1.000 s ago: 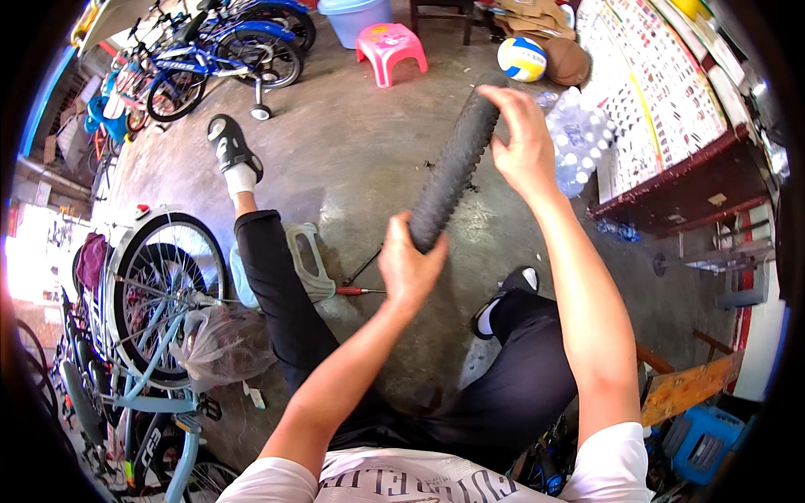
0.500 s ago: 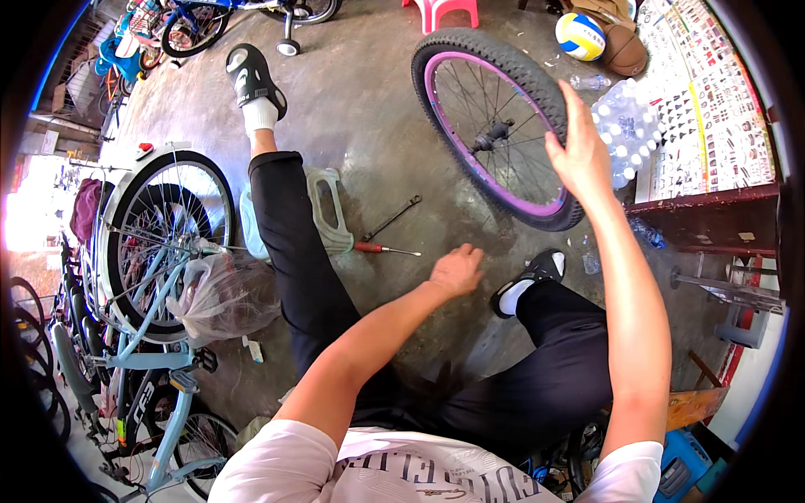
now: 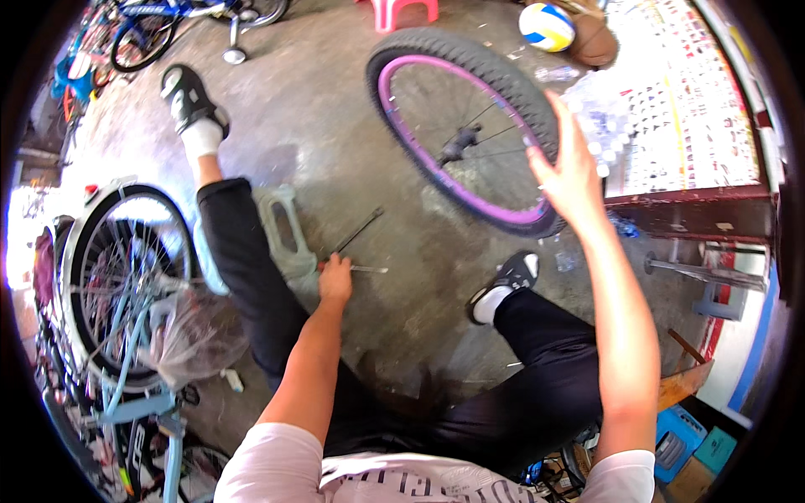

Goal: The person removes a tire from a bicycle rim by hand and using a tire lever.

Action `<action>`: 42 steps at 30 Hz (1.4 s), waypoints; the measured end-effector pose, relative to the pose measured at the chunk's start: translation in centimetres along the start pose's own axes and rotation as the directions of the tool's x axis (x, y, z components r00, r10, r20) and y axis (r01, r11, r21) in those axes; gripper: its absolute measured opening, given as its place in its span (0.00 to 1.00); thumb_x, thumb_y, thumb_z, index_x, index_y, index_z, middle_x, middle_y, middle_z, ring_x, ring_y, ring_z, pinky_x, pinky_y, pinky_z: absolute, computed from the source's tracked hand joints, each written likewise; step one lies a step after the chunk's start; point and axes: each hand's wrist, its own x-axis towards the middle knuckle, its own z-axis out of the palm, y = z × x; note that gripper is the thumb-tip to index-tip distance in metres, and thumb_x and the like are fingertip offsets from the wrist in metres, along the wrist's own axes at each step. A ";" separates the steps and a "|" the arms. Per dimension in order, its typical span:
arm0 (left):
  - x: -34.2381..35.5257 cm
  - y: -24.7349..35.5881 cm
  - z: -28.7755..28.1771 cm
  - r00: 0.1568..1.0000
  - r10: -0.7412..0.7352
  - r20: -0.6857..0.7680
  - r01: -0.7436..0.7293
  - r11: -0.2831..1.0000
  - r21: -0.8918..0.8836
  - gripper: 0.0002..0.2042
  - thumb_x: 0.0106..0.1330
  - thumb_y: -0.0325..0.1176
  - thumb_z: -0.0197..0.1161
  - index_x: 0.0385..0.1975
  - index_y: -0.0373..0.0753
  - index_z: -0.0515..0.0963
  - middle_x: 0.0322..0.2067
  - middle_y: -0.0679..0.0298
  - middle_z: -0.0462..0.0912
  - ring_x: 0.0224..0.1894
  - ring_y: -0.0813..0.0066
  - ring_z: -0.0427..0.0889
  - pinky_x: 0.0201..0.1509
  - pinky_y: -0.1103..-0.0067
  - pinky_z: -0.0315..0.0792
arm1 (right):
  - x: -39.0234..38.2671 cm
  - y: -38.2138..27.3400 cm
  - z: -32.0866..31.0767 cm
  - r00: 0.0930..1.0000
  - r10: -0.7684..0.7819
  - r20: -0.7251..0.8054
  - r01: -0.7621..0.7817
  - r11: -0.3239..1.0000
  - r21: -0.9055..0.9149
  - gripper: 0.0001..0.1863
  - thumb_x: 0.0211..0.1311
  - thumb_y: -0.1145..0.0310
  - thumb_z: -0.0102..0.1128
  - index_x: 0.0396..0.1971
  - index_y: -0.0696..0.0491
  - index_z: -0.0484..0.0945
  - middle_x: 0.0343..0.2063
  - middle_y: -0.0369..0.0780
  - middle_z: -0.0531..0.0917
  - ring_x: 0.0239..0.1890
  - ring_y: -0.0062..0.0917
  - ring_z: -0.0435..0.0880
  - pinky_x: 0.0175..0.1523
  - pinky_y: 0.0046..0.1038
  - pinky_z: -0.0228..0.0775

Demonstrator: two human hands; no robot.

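My right hand grips the near side of a bicycle wheel with a black knobbly tyre, pink rim and black hub, held tilted above the floor. My left hand reaches down to the floor, fingers curled on a red-handled screwdriver. A long dark metal tool lies just beyond that hand. A pale plastic stool lies beside my left leg.
At left stands a light-blue bicycle with a plastic bag. Behind are bicycles, a pink stool, balls and bottles. A dark-red cabinet and blue case are at right.
The wheel has turned to show its side. My left hand has let go of the tyre and moved down and left to the screwdriver on the floor.
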 end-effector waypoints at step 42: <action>0.9 20.8 -46.7 0.756 0.581 -0.301 -0.563 0.812 0.151 0.14 0.76 0.39 0.58 0.56 0.55 0.86 0.39 0.53 0.91 0.43 0.48 0.90 0.46 0.56 0.83 | 0.5 0.7 -4.0 0.945 0.278 0.171 -0.292 0.954 0.067 0.41 0.55 0.56 0.81 0.70 0.38 0.73 0.47 0.47 0.91 0.52 0.45 0.91 0.55 0.42 0.80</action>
